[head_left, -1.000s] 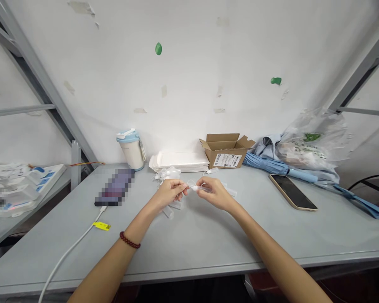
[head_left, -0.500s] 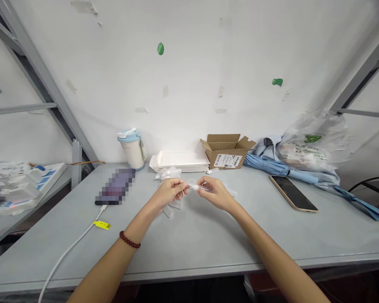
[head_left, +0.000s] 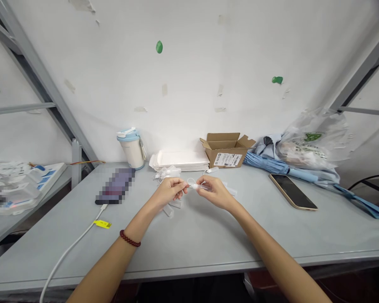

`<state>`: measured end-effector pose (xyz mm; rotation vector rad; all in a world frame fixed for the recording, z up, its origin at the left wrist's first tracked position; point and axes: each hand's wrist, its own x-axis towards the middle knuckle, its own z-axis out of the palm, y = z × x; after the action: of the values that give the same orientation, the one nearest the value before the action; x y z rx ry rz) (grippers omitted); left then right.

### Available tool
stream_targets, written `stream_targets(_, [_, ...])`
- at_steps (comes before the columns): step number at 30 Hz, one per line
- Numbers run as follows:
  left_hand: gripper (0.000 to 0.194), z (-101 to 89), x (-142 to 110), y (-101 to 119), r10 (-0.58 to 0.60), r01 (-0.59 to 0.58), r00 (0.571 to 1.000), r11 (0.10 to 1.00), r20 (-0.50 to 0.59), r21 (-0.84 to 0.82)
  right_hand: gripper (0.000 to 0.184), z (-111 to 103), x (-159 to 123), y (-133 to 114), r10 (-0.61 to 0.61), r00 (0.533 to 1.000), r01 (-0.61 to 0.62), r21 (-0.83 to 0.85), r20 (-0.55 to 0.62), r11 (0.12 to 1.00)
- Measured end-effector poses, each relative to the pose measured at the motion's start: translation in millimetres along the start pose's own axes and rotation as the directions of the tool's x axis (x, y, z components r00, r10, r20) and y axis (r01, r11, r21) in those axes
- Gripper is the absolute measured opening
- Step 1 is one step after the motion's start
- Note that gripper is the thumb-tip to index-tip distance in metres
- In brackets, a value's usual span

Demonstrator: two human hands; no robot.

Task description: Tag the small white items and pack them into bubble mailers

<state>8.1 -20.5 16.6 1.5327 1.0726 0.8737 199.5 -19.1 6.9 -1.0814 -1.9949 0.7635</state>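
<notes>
Close together above the grey table (head_left: pixel 208 242), my two hands meet on one small white piece with a thin string loop (head_left: pixel 193 186). My left hand (head_left: pixel 169 192) pinches its left end between thumb and fingertips. The thumb and fingers of my right hand (head_left: pixel 215 191) are closed on its right end, which they partly hide. Several clear tubes (head_left: pixel 168 210) lie under and beside my left hand, and white-ended ones with string (head_left: pixel 170 171) are heaped behind it. Another clear piece (head_left: pixel 231 191) lies just beyond my right hand.
Along the wall stand a blue-lidded cup (head_left: pixel 132 149), a stack of white trays (head_left: pixel 183 159) and an open cardboard box (head_left: pixel 226 153). A phone (head_left: pixel 293 192) and a folded blue umbrella (head_left: pixel 268 163) lie right. A blurred device (head_left: pixel 116 187) with a white cable (head_left: pixel 72 244) lies left.
The whole view has shifted very slightly. Both hands keep nearly the same place and the same pinch on the white piece.
</notes>
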Motion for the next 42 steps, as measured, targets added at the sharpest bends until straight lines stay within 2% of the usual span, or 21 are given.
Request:
stream_targets(8, [0.030, 0.5, 0, -1, 0.006, -0.006, 1.000, 1.000, -0.008, 0.012, 0.008, 0, -1, 0, -0.006, 1.000, 0.006, -0.016, 0.000, 1.000])
stream_targets(16, [0.030, 2.2, 0, -7, -0.009, 0.008, 1.000, 0.999, 0.021, 0.052, 0.005, -4, -1, -1, -0.006, 0.998, 0.008, -0.043, 0.060, 0.999])
stream_targets(22, [0.027, 4.7, 1, -9, -0.007, 0.007, 1.000, 0.999, -0.005, 0.033, 0.006, -1, -1, -3, 0.024, 0.998, -0.021, -0.062, 0.056, 0.998])
stream_targets(34, [0.025, 6.2, 1, -11, -0.033, 0.033, 0.999, 0.999, 0.013, 0.005, 0.009, 1, -2, -3, 0.023, 0.998, -0.017, -0.088, 0.064, 0.996])
stream_targets(42, [0.024, 9.0, -4, -4, -0.066, 0.071, 0.996, 0.994, 0.059, -0.081, 0.008, 3, -3, -1, 0.030, 0.997, -0.032, 0.021, 0.073, 0.999])
